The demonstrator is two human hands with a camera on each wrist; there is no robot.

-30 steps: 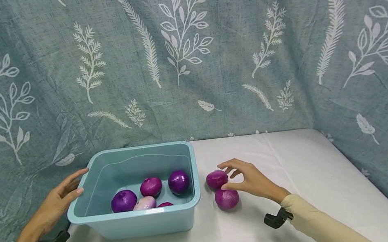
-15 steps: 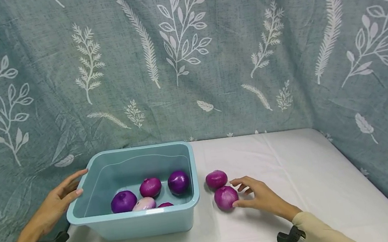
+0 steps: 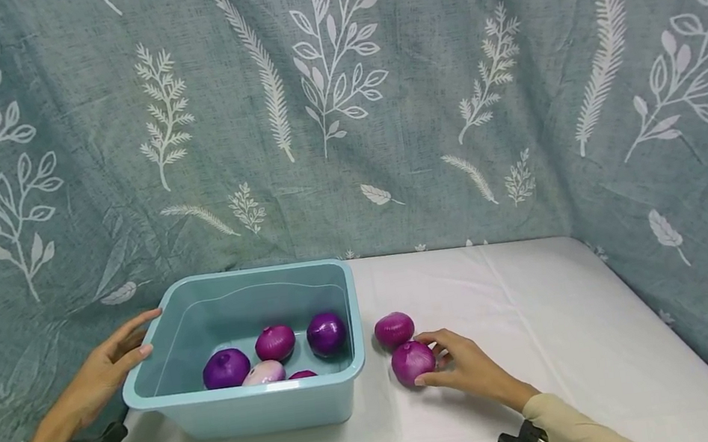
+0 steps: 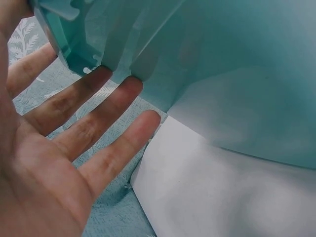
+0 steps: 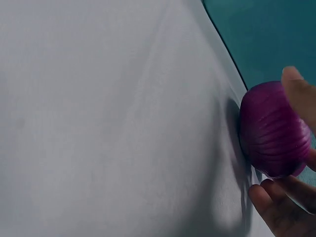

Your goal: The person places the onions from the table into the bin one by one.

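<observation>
The right hand (image 3: 466, 367) curls round the nearer red onion (image 3: 412, 363) on the white table, thumb on its front side and forefinger at its back. In the right wrist view the thumb overlaps this onion (image 5: 271, 131), with other fingers low beside it. A second red onion (image 3: 394, 329) lies just behind, right against the first in the head view. The left hand (image 3: 94, 378) rests at the left rim of a light blue plastic bin (image 3: 251, 409). Its fingers (image 4: 113, 153) are straight, with fingertips at the bin's outer wall in the left wrist view.
Inside the bin lie several onions: a dark purple one (image 3: 226, 368), a magenta one (image 3: 275, 343), a glossy dark one (image 3: 325, 334), a pale pink one (image 3: 263, 372) and one partly hidden by the front wall. A leaf-patterned curtain (image 3: 417, 189) hangs behind the white table (image 3: 557, 313).
The right hand has drawn back from over the two onions, moved toward the nearer one and closed round it. The left hand and the bin have stayed put.
</observation>
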